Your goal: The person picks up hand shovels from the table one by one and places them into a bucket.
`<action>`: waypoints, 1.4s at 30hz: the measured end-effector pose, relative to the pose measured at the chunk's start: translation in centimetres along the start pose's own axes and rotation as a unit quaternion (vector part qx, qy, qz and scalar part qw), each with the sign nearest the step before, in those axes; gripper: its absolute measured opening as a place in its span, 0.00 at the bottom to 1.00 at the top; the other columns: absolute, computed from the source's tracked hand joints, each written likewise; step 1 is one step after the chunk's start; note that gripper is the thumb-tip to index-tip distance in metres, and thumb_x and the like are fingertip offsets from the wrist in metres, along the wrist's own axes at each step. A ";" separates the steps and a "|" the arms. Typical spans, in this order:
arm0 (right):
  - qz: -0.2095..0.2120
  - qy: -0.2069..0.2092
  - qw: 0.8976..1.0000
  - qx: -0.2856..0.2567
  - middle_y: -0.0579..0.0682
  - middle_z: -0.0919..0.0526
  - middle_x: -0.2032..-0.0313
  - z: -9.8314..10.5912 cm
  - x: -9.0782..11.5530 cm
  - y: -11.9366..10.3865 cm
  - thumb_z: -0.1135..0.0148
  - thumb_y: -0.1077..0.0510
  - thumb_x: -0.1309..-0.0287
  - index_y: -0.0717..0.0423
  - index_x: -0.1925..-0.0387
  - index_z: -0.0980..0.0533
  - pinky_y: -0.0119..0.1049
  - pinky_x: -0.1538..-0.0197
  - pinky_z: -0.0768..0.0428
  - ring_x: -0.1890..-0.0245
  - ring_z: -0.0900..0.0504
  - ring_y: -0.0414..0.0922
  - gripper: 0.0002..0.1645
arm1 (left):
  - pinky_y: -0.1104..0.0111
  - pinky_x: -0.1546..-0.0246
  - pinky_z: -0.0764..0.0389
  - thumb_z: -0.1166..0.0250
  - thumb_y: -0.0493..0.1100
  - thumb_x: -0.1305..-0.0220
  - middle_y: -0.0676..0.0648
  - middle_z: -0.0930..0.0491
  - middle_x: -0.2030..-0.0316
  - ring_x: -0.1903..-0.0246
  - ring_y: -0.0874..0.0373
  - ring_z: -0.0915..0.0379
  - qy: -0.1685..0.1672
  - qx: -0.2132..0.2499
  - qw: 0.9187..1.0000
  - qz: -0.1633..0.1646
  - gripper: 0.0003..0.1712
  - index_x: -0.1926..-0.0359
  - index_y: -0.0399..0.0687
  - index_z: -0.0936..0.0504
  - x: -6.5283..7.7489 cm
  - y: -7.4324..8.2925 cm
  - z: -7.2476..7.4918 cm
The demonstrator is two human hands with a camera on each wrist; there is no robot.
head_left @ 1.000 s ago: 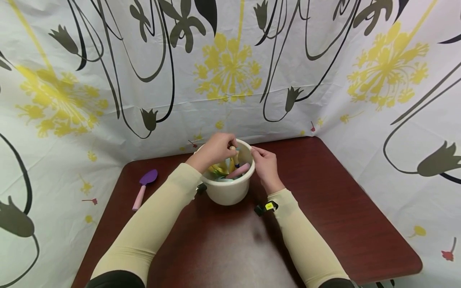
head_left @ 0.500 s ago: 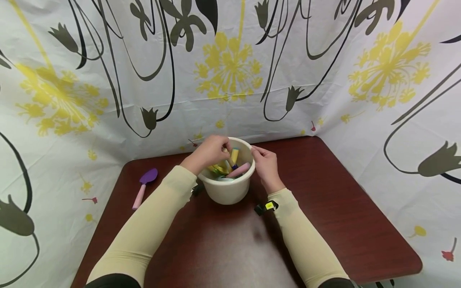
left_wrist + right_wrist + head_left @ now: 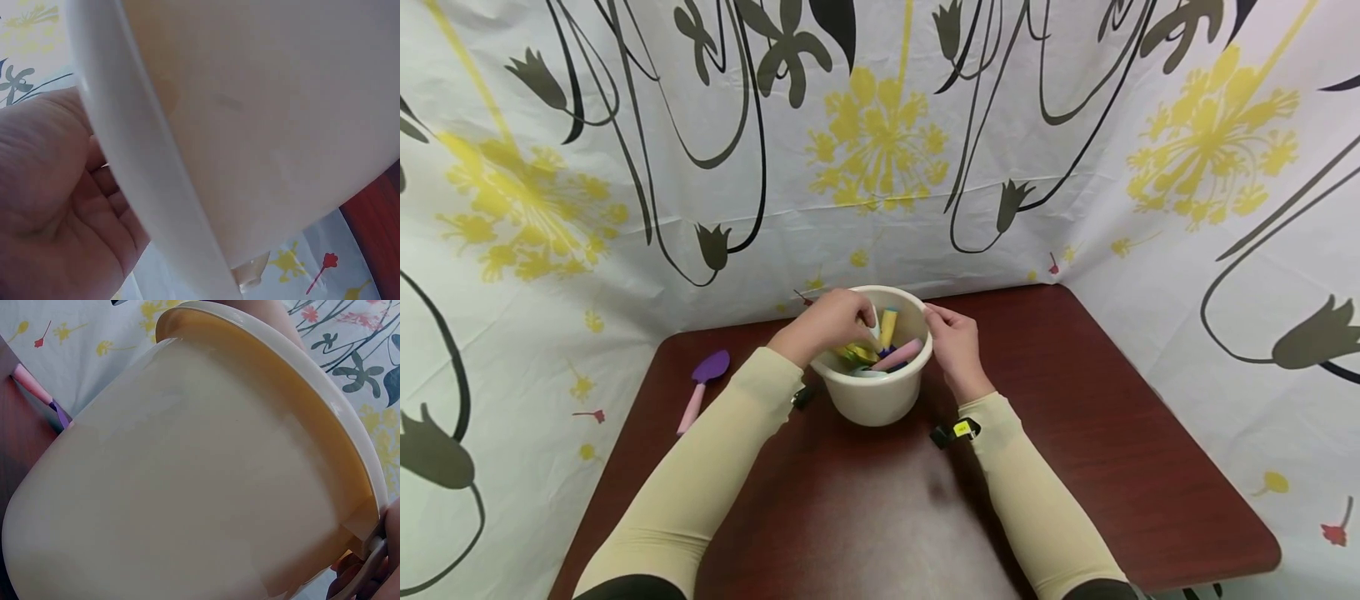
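Note:
A cream bucket (image 3: 874, 404) stands near the table's back edge with several toy-like tools inside. My left hand (image 3: 831, 323) reaches over its left rim and appears to pinch a tan-handled tool with a dark blue collar, mostly hidden by the fingers. In the left wrist view, the palm (image 3: 44, 187) lies behind the bucket's rim (image 3: 125, 112). My right hand (image 3: 953, 343) grips the rim at the right; the right wrist view shows only its edge beside the bucket handle (image 3: 369, 569). Inside the bucket are a yellow handle (image 3: 888, 327) and a pink handle (image 3: 898, 355).
On the left of the dark red table (image 3: 1075, 467) lies a trowel (image 3: 703, 379) with a purple blade and pink handle. A patterned white curtain (image 3: 880, 242) hangs close behind the table and along its sides.
My left hand has moved left and slightly lower within the bucket. The tan-handled tool has tilted leftward, uncovering the upright yellow handle. The right hand stays on the rim.

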State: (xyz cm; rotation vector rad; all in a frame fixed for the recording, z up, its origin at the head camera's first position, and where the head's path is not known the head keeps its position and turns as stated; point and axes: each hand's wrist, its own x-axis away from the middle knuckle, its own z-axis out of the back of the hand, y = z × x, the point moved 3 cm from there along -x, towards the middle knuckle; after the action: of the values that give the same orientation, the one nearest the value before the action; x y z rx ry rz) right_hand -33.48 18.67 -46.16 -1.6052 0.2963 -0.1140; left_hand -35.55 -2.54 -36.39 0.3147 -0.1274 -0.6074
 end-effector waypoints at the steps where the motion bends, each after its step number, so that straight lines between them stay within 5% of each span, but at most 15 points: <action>1: 0.000 0.000 1.000 0.000 0.60 0.12 0.38 0.0 0.0 0.0 0.35 0.53 0.20 0.61 0.36 0.14 0.44 0.40 0.13 0.39 0.13 0.52 0.22 | 0.58 0.43 0.17 0.25 0.40 0.29 0.49 0.11 0.52 0.52 0.51 0.18 -0.001 0.002 1.000 -0.003 0.12 0.48 0.42 0.08 0.0 -0.1 0.0; 14: 0.000 0.002 1.000 -0.001 0.60 0.12 0.39 -0.1 0.1 -0.1 0.35 0.53 0.20 0.62 0.37 0.14 0.43 0.41 0.12 0.40 0.12 0.52 0.21 | 0.57 0.42 0.17 0.29 0.43 0.25 0.49 0.11 0.52 0.49 0.53 0.17 0.012 0.036 0.999 -0.008 0.11 0.47 0.44 0.09 0.5 -0.7 0.0; 24: 0.003 0.002 1.000 0.007 0.60 0.12 0.39 0.0 0.1 0.0 0.36 0.53 0.20 0.61 0.36 0.14 0.47 0.38 0.14 0.39 0.13 0.52 0.21 | 0.53 0.46 0.14 0.31 0.46 0.21 0.46 0.12 0.51 0.48 0.50 0.15 0.090 0.098 0.991 0.012 0.10 0.48 0.46 0.11 3.0 -2.4 2.6; 35: -0.003 0.001 1.000 0.001 0.59 0.12 0.39 -0.2 0.1 0.0 0.36 0.52 0.20 0.61 0.36 0.14 0.46 0.38 0.14 0.39 0.13 0.51 0.22 | 0.43 0.42 0.18 0.33 0.48 0.19 0.41 0.12 0.47 0.45 0.41 0.15 0.190 0.119 0.971 0.083 0.13 0.46 0.44 0.12 9.6 -9.5 5.2; 42: -0.001 0.002 1.000 -0.002 0.59 0.12 0.39 -0.2 0.0 0.2 0.36 0.52 0.20 0.61 0.36 0.14 0.45 0.38 0.14 0.38 0.13 0.51 0.21 | 0.41 0.38 0.21 0.34 0.50 0.19 0.35 0.12 0.46 0.42 0.37 0.18 0.203 0.106 0.964 0.138 0.17 0.46 0.41 0.13 13.9 -15.1 3.7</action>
State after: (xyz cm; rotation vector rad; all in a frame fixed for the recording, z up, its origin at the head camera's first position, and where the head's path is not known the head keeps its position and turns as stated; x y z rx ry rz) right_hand -33.58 18.52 -46.30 -1.6100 0.2990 -0.1176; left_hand -33.16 -23.24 -37.48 0.6119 0.1582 -0.2420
